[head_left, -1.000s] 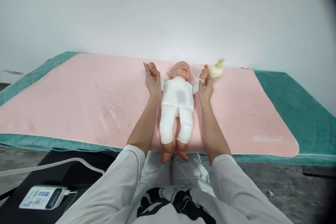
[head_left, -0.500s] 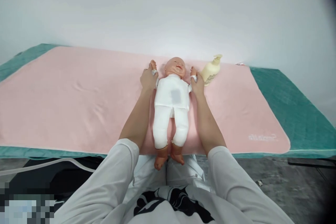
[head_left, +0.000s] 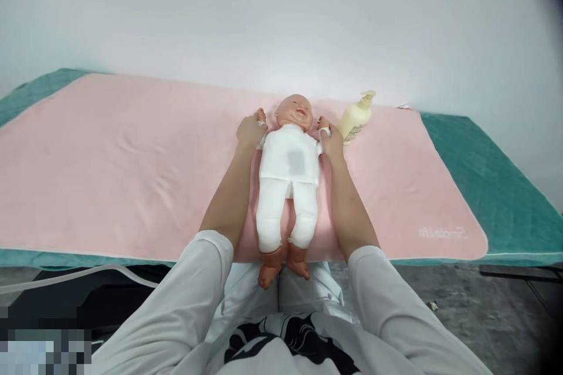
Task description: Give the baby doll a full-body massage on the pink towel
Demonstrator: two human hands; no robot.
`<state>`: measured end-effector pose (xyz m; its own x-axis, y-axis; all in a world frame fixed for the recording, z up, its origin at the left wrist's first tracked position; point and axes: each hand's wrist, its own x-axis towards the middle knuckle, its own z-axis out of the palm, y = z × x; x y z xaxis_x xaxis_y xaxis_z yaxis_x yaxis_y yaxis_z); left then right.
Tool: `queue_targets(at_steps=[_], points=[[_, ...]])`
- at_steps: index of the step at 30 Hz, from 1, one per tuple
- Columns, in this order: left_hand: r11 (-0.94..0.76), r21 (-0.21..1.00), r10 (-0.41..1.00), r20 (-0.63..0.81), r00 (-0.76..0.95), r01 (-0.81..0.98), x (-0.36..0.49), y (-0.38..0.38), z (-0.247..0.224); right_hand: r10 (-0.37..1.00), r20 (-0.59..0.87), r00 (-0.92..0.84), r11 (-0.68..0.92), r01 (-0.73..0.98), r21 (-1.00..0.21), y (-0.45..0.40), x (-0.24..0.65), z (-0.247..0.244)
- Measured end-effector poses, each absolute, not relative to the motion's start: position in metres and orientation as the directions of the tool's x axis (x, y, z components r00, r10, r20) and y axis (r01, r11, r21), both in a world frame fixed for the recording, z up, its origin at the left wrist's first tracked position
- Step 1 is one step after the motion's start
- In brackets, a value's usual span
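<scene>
A baby doll [head_left: 288, 155] in a white top and white trousers lies on its back on a pink mat [head_left: 109, 158], its head away from me and its bare feet past the mat's near edge. My left hand [head_left: 250, 130] is closed round the doll's arm on the left, near the wrist. On the other side my right hand [head_left: 333, 142] grips the opposite arm in the same way. Both doll hands poke out above my fingers. Just right of my right hand stands a pale yellow pump bottle [head_left: 355, 120], leaning in view.
Under the mat is a green padded cover [head_left: 497, 170], showing at both ends and along the front edge. A pale wall [head_left: 264, 17] rises behind. A whitish hose or tube [head_left: 88, 274] runs below the table at lower left.
The doll's hand on the left has come slightly down and inward with my left hand. My right hand and the doll's other hand have shifted only slightly. The view has moved a little.
</scene>
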<state>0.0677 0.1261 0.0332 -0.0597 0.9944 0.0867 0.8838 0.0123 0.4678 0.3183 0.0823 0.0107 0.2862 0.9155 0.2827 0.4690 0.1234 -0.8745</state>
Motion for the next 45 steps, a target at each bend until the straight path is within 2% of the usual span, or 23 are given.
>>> queue_targets(at_steps=[10, 15, 19, 24, 29, 33, 39, 45], points=[[-0.022, 0.67, 0.975, 0.177, -0.131, 0.742, 0.066, 0.126, 0.021, 0.901, 0.306, 0.307, 0.133, 0.475, -0.87, 0.088, 0.321, -0.001], [-0.098, 0.855, 0.925, 0.268, -0.27, 0.51, 0.062, 0.125, 0.017, 0.867, 0.441, 0.234, 0.257, 0.548, -0.796, 0.082, 0.324, -0.001], [-0.116, 0.923, 0.88, 0.267, -0.393, 0.368, 0.054, 0.116, 0.023, 0.826, 0.497, 0.266, 0.279, 0.573, -0.771, 0.07, 0.323, 0.003], [-0.146, 0.924, 0.792, 0.323, -0.518, 0.354, 0.044, 0.091, 0.042, 0.752, 0.55, 0.363, 0.32, 0.528, -0.787, 0.053, 0.32, 0.006], [-0.226, 0.885, 0.74, 0.427, -0.519, 0.407, 0.042, 0.06, 0.044, 0.687, 0.505, 0.523, 0.262, 0.469, -0.843, 0.025, 0.313, 0.011], [-0.257, 0.863, 0.725, 0.47, -0.504, 0.435, 0.041, 0.029, 0.032, 0.671, 0.469, 0.575, 0.253, 0.418, -0.873, -0.005, 0.309, 0.012], [-0.154, 0.884, 0.742, 0.398, -0.54, 0.441, 0.033, -0.013, 0.013, 0.671, 0.376, 0.639, 0.165, 0.366, -0.916, -0.05, 0.306, -0.002], [-0.037, 0.886, 0.815, 0.295, -0.499, 0.463, 0.024, -0.04, -0.002, 0.683, 0.363, 0.634, -0.057, 0.542, -0.838, -0.086, 0.308, -0.021]])
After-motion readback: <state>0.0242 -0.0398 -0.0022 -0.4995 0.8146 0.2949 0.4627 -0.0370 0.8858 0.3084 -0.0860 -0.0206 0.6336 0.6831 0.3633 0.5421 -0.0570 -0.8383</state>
